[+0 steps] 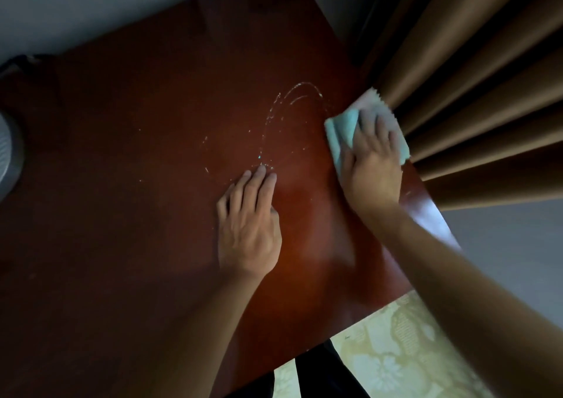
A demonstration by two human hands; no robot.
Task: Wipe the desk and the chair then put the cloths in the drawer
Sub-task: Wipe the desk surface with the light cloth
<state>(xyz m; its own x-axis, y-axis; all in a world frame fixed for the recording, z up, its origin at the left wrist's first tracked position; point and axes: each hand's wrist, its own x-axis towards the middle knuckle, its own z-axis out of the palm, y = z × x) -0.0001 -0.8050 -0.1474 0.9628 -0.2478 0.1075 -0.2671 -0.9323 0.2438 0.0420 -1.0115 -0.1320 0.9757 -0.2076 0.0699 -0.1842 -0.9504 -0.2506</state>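
Left hand (248,224) lies flat and released on the dark red bench (122,184) at frame centre, fingertips at the edge of the white streaks (274,117) that arc up toward centre-right. Right hand (370,160) presses, fingers spread, on the light blue cloth (341,132) at the bench's right edge, just beside the brown curtain (472,77). Judging by this, bench wiping is early: streaks not yet cleared, no chair or drawer in view, so chair and stowing remain.
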